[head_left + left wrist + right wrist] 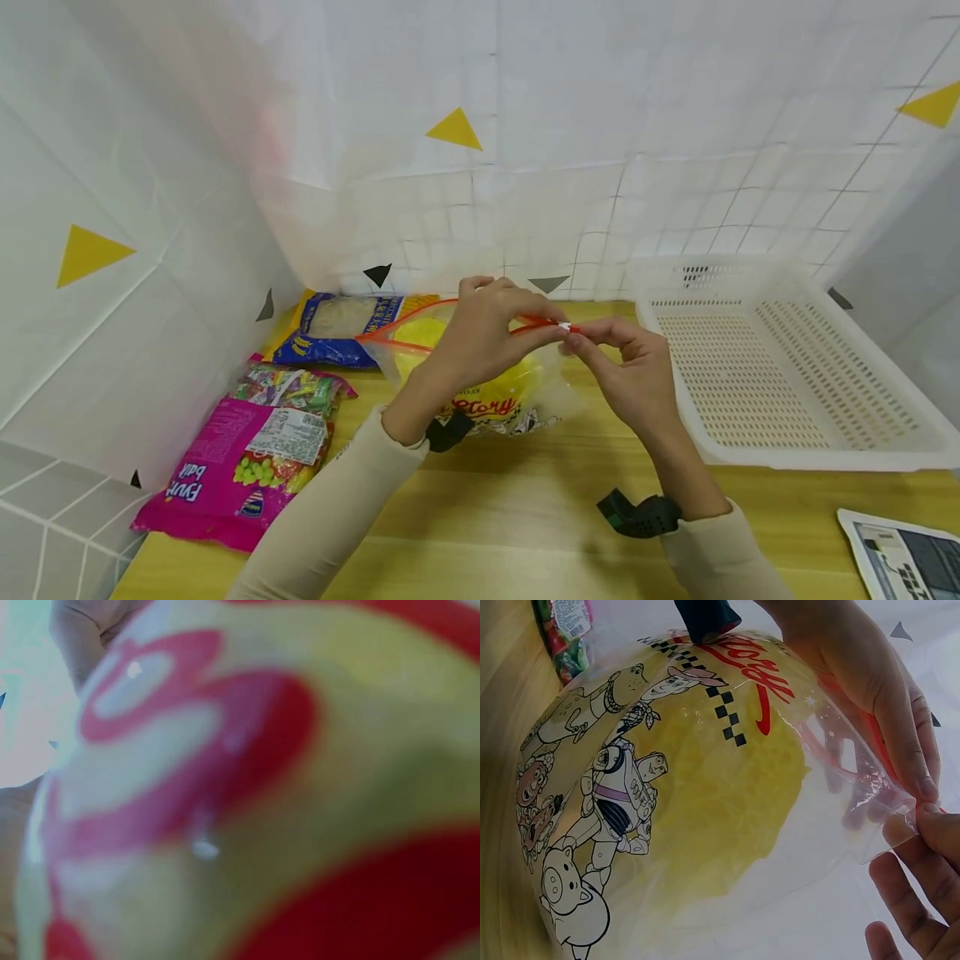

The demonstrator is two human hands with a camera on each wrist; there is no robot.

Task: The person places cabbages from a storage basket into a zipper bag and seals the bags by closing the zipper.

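A clear zip bag (pixel 517 400) with cartoon figures and red lettering stands on the table, something yellow (pixel 727 802) and crinkled inside it. Its red zip strips (pixel 408 343) gape apart on the left side and come together at the right, where a small white slider (pixel 565 326) sits. My left hand (pixel 483 329) reaches over the bag and pinches the red edge by the slider with thumb and fingers. At the right corner my right hand (pixel 637 371) pinches the end of that edge, fingertips close to the left ones. Blurred red print of the bag (pixel 187 765) fills the left wrist view.
Left of the bag lie a pink candy bag (pixel 217 458) and, behind it, a blue and yellow packet (pixel 322 329). A white perforated basket (pixel 810 458) stands on the right. A tablet-like object (pixel 900 554) lies at the front right. White sheeting (pixel 555 100) walls the back.
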